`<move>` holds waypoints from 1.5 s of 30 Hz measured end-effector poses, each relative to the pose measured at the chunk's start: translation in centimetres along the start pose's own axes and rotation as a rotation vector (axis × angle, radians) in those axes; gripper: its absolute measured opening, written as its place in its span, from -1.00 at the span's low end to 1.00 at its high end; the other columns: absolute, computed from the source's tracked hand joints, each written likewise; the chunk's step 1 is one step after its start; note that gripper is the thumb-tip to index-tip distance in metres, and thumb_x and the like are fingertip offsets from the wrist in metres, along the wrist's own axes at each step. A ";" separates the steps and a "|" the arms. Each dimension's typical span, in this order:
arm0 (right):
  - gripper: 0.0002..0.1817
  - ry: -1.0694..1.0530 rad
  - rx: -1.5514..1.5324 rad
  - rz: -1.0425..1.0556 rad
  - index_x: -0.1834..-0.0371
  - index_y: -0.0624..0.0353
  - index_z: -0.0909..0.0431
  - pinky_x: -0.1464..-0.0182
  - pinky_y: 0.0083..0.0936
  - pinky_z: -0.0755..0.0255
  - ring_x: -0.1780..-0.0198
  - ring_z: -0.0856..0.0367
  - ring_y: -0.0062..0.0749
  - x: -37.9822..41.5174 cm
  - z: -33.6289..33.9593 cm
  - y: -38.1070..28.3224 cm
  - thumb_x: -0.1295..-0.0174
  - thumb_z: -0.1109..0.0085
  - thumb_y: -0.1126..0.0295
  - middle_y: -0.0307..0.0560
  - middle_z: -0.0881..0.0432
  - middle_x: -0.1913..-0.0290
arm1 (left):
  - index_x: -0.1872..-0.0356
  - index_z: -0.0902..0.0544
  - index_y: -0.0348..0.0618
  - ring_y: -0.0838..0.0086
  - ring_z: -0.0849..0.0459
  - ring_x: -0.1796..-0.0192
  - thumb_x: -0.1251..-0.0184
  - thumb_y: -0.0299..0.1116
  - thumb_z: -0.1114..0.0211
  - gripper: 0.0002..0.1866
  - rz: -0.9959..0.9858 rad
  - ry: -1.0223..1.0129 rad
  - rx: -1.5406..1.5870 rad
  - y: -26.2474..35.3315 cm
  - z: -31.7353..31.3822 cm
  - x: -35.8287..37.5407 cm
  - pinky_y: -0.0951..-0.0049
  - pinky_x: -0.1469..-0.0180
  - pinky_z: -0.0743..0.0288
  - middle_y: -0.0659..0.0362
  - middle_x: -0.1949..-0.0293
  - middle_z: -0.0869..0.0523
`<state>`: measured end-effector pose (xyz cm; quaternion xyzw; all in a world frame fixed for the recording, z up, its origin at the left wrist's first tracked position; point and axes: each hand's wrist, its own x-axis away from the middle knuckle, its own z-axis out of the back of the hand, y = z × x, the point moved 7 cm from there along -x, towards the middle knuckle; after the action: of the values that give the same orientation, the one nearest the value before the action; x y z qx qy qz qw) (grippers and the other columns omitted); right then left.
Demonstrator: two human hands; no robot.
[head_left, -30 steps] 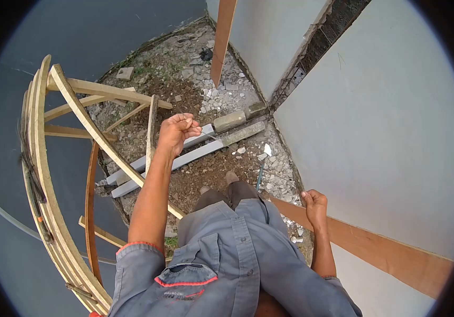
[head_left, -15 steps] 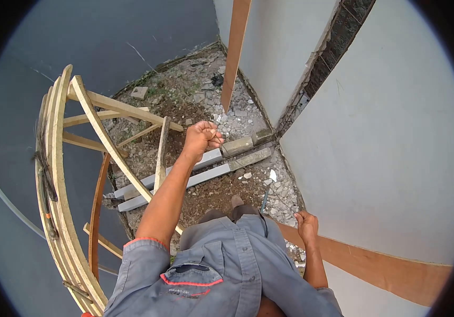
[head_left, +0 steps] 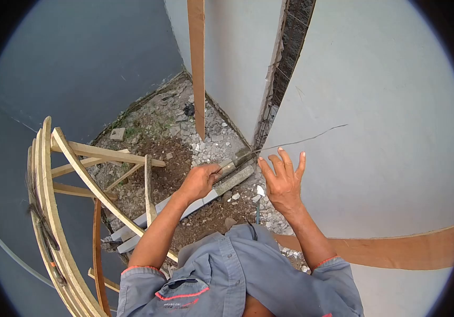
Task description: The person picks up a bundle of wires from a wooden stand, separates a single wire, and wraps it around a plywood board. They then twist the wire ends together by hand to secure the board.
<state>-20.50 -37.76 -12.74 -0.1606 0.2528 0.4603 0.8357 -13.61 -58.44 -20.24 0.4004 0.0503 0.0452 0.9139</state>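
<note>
A thin, dark wire stretches from my left hand out to the right, its far end bent and free in front of the pale wall. My left fingers are closed around its near end. Just below the wire is my right hand, palm away and fingers spread, with the index fingertip right at the wire. Beneath both hands lie two grey-and-concrete bars on the rubble.
At left stands a timber frame with dark wire strands hung on it. An upright brown board rises ahead; another brown board lies along the right. A rough, broken channel splits the pale wall.
My right hand has risen from beside my hip to the wire, its fingers spreading. The left hand has lowered slightly, and the wire now shows extended rightward. The camera view has shifted right.
</note>
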 end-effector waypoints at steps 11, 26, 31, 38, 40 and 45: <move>-0.83 -0.017 0.005 0.024 0.23 0.14 -0.69 -0.01 -0.07 -0.46 0.12 -0.64 -0.13 -1.3 4.0 -4.2 -0.11 -0.39 0.40 -0.07 -0.66 0.24 | 0.13 -0.72 -0.13 0.01 -0.68 0.24 -0.20 -0.57 -0.21 -0.75 -0.139 -0.007 -0.084 1.0 -0.2 4.0 0.09 0.18 -0.55 0.00 0.30 -0.66; -0.88 -0.357 -0.398 -0.520 0.25 0.19 -0.70 0.37 -0.25 -0.48 0.44 -0.66 -0.05 8.7 2.9 -0.6 -0.23 -0.30 0.40 0.06 -0.68 0.45 | 0.33 -0.75 -0.20 0.05 -0.69 0.25 -0.26 -0.28 -0.35 -0.81 0.002 -0.076 0.068 -4.0 0.8 6.9 0.21 0.17 -0.55 -0.04 0.38 -0.72; -0.75 -0.708 -0.357 -0.677 0.07 0.14 -0.68 0.21 -0.12 -0.52 0.27 -0.70 0.09 13.5 0.1 -2.4 -0.22 -0.32 0.31 0.17 -0.71 0.34 | 0.33 -0.76 -0.21 0.12 -0.71 0.25 -0.20 -0.37 -0.36 -0.87 -0.030 -0.109 -0.043 -6.7 0.4 9.0 0.22 0.15 -0.57 0.01 0.37 -0.74; -0.60 -0.770 -0.764 -0.782 -0.02 0.36 -0.63 0.12 -0.24 -0.56 0.17 -0.72 0.06 13.8 -2.4 -9.6 -0.19 -0.37 0.32 0.28 -0.71 0.15 | 0.36 -0.73 -0.22 0.07 -0.69 0.25 -0.26 -0.29 -0.35 -0.81 -0.235 -0.283 0.113 -2.8 -5.3 9.9 0.14 0.18 -0.54 0.01 0.37 -0.72; -0.67 -0.529 -0.742 -0.627 0.02 0.28 -0.67 0.13 -0.21 -0.57 0.18 -0.71 0.10 13.8 -3.2 -10.1 -0.23 -0.34 0.31 0.25 -0.71 0.21 | 0.36 -0.73 -0.21 0.04 -0.69 0.22 -0.26 -0.27 -0.34 -0.80 -0.231 -0.285 0.141 -2.4 -6.3 9.4 0.13 0.16 -0.54 0.00 0.35 -0.73; -0.79 -0.483 -0.573 -0.778 0.12 0.09 -0.74 0.25 -0.26 -0.56 0.33 -0.71 0.03 15.2 -6.1 -4.6 -0.29 -0.27 0.25 0.11 -0.72 0.36 | 0.32 -0.76 -0.18 0.01 -0.70 0.22 -0.27 -0.11 -0.34 -0.70 -0.126 -0.279 0.076 -7.2 -4.1 5.0 0.11 0.16 -0.55 -0.05 0.33 -0.75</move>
<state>-11.42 -32.80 -26.22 -0.3534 -0.1606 0.1910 0.9016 -8.87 -59.71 -28.62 0.4331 -0.0505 -0.0701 0.8972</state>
